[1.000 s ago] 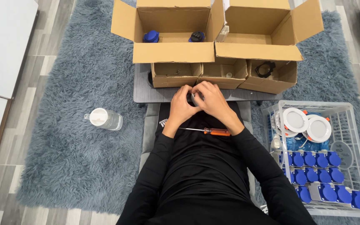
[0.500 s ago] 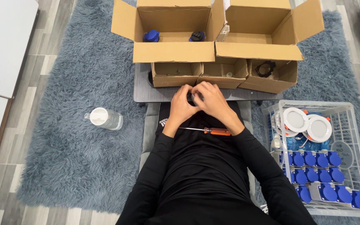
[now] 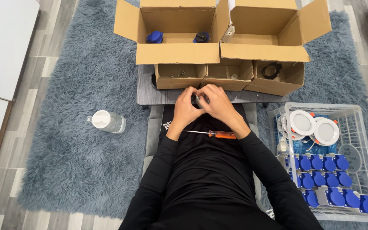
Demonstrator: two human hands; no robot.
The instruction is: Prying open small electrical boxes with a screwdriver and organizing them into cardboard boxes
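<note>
Both hands, left hand (image 3: 187,108) and right hand (image 3: 218,103), closed around small dark round part (image 3: 197,100) at low grey table (image 3: 148,96) edge. Judged light, rigid; grip rim. Orange-handled screwdriver (image 3: 211,133) on lap.

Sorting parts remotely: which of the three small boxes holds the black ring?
The rightmost small box, nearest the crate. A black ring lies inside it; the left one holds a small metal piece, the middle one a small pale piece.

Off to the sides: plastic bottle (image 3: 106,121) lying on grey shag rug (image 3: 77,170), white wire basket (image 3: 365,170) with blue caps (image 3: 320,163) and round white lamps (image 3: 302,122), orange-handled screwdriver (image 3: 218,134) on lap.
</note>
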